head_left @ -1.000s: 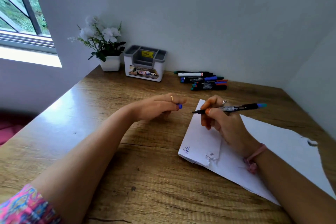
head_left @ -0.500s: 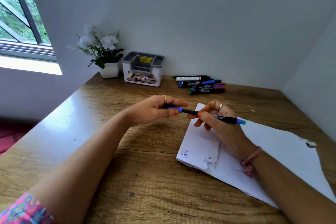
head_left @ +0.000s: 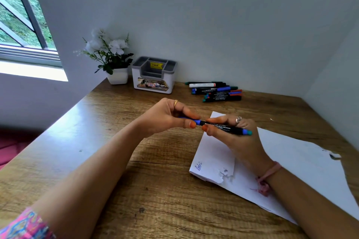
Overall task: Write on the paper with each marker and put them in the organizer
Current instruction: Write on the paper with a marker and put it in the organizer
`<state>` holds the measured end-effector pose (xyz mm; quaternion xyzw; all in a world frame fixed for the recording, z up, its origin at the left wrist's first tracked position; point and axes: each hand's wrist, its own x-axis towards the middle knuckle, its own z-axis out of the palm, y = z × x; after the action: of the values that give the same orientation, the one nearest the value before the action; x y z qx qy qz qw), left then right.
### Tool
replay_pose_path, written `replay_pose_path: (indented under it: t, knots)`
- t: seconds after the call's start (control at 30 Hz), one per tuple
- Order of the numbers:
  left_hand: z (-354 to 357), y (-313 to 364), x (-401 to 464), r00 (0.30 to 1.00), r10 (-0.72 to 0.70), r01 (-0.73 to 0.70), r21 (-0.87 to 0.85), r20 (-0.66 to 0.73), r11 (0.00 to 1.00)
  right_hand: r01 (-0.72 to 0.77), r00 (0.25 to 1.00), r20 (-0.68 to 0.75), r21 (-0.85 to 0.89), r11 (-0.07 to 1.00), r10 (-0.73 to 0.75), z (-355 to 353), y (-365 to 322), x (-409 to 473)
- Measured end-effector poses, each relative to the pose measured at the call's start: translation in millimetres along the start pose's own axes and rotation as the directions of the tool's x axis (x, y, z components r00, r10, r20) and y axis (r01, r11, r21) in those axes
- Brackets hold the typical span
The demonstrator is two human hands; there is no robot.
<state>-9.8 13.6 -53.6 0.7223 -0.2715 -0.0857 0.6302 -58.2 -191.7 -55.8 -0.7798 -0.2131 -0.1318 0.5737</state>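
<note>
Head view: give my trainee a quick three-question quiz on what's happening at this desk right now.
1. True or false: the organizer already holds a marker.
2. Which hand pinches the blue cap? A) left B) right
3. Fill in: the spare markers lie on the desk to the ___ of the organizer.

Key:
1. False; its visible compartments look empty.
2. A; the left hand pinches the cap, while the right hand holds the marker barrel.
3. Right.

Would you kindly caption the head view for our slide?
Both hands press a blue cap onto a marker above the paper.
</note>
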Motion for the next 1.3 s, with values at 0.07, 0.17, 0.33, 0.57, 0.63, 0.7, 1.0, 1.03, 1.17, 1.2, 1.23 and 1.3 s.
replay_pose_path:
  t: [0.07,0.17,0.33,0.57,0.63,0.7,1.0,1.03,1.17,1.2,1.23,1.3]
  knots:
    - [0,1,1,1.0,0.003,-0.003,-0.001,-0.006,1.0,0.032,0.999,0.0,0.014,0.999,-0.032,0,1,0]
    - [0,1,1,1.0,-0.013,0.013,-0.002,0.002,1.0,0.054,0.999,0.002,0.01,0.998,-0.054,2,2,0]
    - [0,0,1,0.999,-0.05,0.049,-0.091,-0.004,0.995,0.069,0.993,0.098,-0.072,0.995,-0.062,-7,-2,5]
    - [-23,7,-2,0.951,-0.129,-0.024,-0.481,-0.281,0.876,-0.051,0.983,0.09,-0.699,0.713,0.159,-5,31,4]
    - [-32,8,-2,0.921,-0.115,-0.124,-0.561,-0.371,0.819,-0.027,0.985,0.09,-0.758,0.652,0.145,-1,36,2]
    - [-40,8,-3,0.89,-0.098,-0.188,-0.554,-0.446,0.811,0.01,0.986,0.11,-0.8,0.6,0.129,2,40,0]
    - [-75,27,17,0.62,0.191,-0.386,-0.084,-0.761,0.919,0.036,0.993,0.095,-0.827,0.561,0.076,6,43,-6]
    - [-85,32,25,0.573,0.226,-0.369,-0.002,-0.788,0.929,0.033,0.993,0.09,-0.825,0.563,0.073,7,42,-8]
    - [-131,59,64,0.401,0.392,-0.248,0.314,-0.828,0.916,0.034,0.992,0.094,-0.832,0.553,0.08,9,38,-6]
    - [-139,62,74,0.388,0.424,-0.204,0.373,-0.818,0.905,0.028,0.994,0.082,-0.828,0.561,0.072,10,38,-7]
    - [-146,64,83,0.381,0.447,-0.152,0.422,-0.809,0.894,0.018,0.995,0.072,-0.823,0.568,0.073,11,37,-6]
    - [-155,63,98,0.381,0.498,-0.045,0.522,-0.779,0.852,0.014,0.992,0.085,-0.815,0.579,0.095,11,37,-3]
